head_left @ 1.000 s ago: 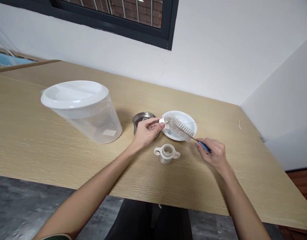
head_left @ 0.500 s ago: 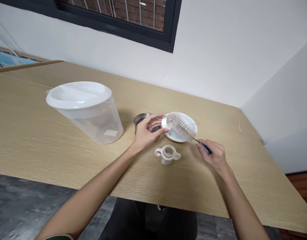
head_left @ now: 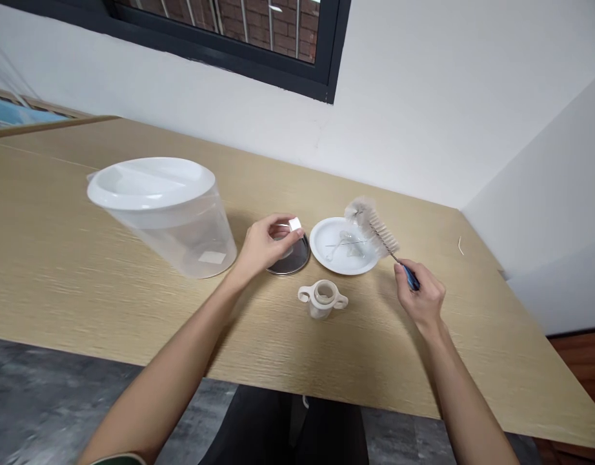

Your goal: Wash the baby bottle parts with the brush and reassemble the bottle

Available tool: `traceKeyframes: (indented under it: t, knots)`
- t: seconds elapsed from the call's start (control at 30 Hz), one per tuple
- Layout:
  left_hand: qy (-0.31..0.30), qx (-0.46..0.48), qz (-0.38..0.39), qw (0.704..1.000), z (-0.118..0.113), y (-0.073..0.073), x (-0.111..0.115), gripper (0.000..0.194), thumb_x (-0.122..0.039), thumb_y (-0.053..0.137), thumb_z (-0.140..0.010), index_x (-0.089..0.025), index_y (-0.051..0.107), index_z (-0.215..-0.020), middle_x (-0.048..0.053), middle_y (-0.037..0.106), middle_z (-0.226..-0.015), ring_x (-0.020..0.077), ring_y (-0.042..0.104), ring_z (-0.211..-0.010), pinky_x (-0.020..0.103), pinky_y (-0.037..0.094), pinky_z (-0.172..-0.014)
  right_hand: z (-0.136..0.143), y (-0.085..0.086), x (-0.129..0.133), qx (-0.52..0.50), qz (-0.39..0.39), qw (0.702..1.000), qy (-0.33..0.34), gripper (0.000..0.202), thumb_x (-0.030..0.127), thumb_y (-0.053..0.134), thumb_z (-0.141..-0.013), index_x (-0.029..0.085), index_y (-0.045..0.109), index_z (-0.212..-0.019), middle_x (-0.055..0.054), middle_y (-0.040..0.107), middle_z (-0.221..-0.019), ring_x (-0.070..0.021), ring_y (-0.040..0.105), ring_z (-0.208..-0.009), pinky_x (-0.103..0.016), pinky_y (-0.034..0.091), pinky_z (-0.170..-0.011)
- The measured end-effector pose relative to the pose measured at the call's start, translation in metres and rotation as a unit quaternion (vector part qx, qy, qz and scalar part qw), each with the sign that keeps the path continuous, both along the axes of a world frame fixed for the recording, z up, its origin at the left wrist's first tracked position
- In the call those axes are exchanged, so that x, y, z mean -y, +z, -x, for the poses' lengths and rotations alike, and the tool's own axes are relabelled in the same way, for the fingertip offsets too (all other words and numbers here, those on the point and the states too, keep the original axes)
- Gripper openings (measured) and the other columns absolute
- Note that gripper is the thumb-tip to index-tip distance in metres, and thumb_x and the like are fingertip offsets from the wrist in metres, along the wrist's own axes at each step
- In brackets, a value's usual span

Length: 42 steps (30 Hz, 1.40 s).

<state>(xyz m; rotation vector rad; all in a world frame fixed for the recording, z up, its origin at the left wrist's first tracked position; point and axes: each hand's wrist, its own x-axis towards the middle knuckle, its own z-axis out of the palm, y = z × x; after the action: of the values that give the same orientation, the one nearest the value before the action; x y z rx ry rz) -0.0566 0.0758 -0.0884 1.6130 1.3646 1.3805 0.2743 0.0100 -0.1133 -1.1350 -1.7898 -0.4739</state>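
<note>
My left hand is closed on a small white bottle cap, held over a round dark dish with a metal rim. The fingers hide part of the cap and of the dish. My right hand grips the blue handle of a bottle brush, whose white bristles point up and left over the edge of a white plate. Small clear pieces and a thin wire lie on the plate. Nearer to me, a small clear bottle with two handles stands upright and open-topped.
A large translucent pitcher with a white lid stands to the left on the wooden table. A short white strip lies at the right. The wall and a dark window frame rise behind the table.
My left hand has moved left with the white cap, from the brush to above the dark dish. The brush in my right hand has moved right and up, away from the cap.
</note>
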Motion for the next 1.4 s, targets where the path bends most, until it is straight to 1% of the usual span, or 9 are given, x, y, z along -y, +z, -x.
traceKeyframes:
  t: [0.27, 0.5, 0.63, 0.77, 0.87, 0.93, 1.07, 1.2, 1.4]
  knots:
    - [-0.087, -0.369, 0.067, 0.923, 0.019, -0.007, -0.009, 0.043, -0.036, 0.075, -0.067, -0.024, 0.072, -0.108, 0.004, 0.076, -0.097, 0.0262, 0.070, -0.088, 0.033, 0.052, -0.078, -0.001, 0.002, -0.001, -0.025, -0.014, 0.999, -0.018, 0.010, 0.022, 0.063, -0.091, 0.018, 0.068, -0.099, -0.003, 0.074, -0.083, -0.0143, 0.068, -0.068, -0.025, 0.053, -0.064]
    - [-0.103, -0.482, 0.121, 0.862, 0.016, -0.018, -0.013, 0.042, -0.041, 0.068, -0.077, -0.023, 0.071, -0.114, 0.012, 0.074, -0.108, 0.0315, 0.069, -0.100, 0.035, 0.050, -0.080, -0.002, 0.000, -0.002, -0.024, -0.010, 0.999, -0.024, 0.010, 0.025, 0.062, -0.092, 0.019, 0.069, -0.097, -0.003, 0.074, -0.082, -0.0142, 0.068, -0.067, -0.026, 0.053, -0.063]
    - [-0.135, -0.425, 0.061, 0.893, 0.015, -0.017, -0.013, 0.032, -0.041, 0.062, -0.083, -0.023, 0.075, -0.104, 0.011, 0.072, -0.117, 0.0302, 0.065, -0.110, 0.036, 0.048, -0.096, -0.003, 0.000, -0.002, -0.034, -0.009, 0.999, -0.012, 0.010, 0.024, 0.063, -0.091, 0.019, 0.069, -0.097, -0.004, 0.074, -0.081, -0.0144, 0.068, -0.067, -0.025, 0.053, -0.064]
    - [-0.104, -0.314, -0.058, 0.942, 0.009, -0.013, -0.008, 0.033, -0.044, 0.050, -0.091, -0.022, 0.075, -0.091, 0.010, 0.072, -0.102, 0.0280, 0.065, -0.099, 0.039, 0.047, -0.095, -0.006, -0.001, -0.005, -0.050, -0.009, 0.999, -0.021, 0.012, 0.027, 0.062, -0.092, 0.019, 0.070, -0.096, -0.006, 0.074, -0.083, -0.0166, 0.069, -0.069, -0.028, 0.054, -0.065]
    - [-0.116, -0.266, -0.109, 0.951, -0.009, -0.003, -0.010, 0.036, -0.045, 0.047, -0.094, -0.021, 0.073, -0.095, 0.009, 0.072, -0.097, 0.0247, 0.064, -0.092, 0.037, 0.047, -0.090, -0.009, -0.002, -0.008, -0.070, -0.016, 0.997, -0.038, 0.016, 0.031, 0.060, -0.093, 0.019, 0.070, -0.096, -0.007, 0.074, -0.083, -0.0174, 0.069, -0.070, -0.029, 0.055, -0.067]
    - [-0.179, -0.271, -0.116, 0.939, -0.030, 0.003, -0.018, 0.034, -0.046, 0.051, -0.093, -0.021, 0.072, -0.104, 0.008, 0.072, -0.104, 0.0234, 0.064, -0.093, 0.036, 0.047, -0.091, -0.011, -0.002, -0.011, -0.089, -0.019, 0.995, -0.048, 0.017, 0.031, 0.059, -0.093, 0.018, 0.070, -0.095, -0.007, 0.074, -0.082, -0.0171, 0.069, -0.069, -0.029, 0.056, -0.067]
    - [-0.331, -0.388, -0.090, 0.855, -0.085, 0.009, -0.048, 0.035, -0.037, 0.065, -0.086, -0.022, 0.071, -0.116, 0.009, 0.070, -0.119, 0.0270, 0.063, -0.109, 0.034, 0.045, -0.096, -0.014, 0.000, -0.014, -0.111, -0.030, 0.991, -0.062, 0.016, 0.030, 0.059, -0.093, 0.017, 0.069, -0.095, -0.007, 0.074, -0.083, -0.0169, 0.069, -0.072, -0.028, 0.056, -0.070]
    - [-0.320, -0.517, -0.066, 0.791, -0.121, 0.001, -0.076, 0.044, -0.022, 0.077, -0.072, -0.020, 0.072, -0.115, 0.013, 0.068, -0.123, 0.0324, 0.062, -0.115, 0.035, 0.045, -0.095, -0.016, 0.001, -0.015, -0.122, -0.031, 0.990, -0.070, 0.016, 0.030, 0.057, -0.094, 0.017, 0.068, -0.094, -0.007, 0.074, -0.083, -0.0163, 0.069, -0.071, -0.028, 0.055, -0.069]
    - [-0.309, -0.523, -0.068, 0.791, -0.126, -0.004, -0.092, 0.042, -0.021, 0.071, -0.074, -0.017, 0.070, -0.115, 0.013, 0.069, -0.119, 0.0292, 0.064, -0.111, 0.032, 0.047, -0.092, -0.016, 0.004, -0.015, -0.126, -0.023, 0.989, -0.069, 0.016, 0.029, 0.055, -0.095, 0.018, 0.067, -0.093, -0.006, 0.073, -0.081, -0.0151, 0.067, -0.070, -0.027, 0.052, -0.066]
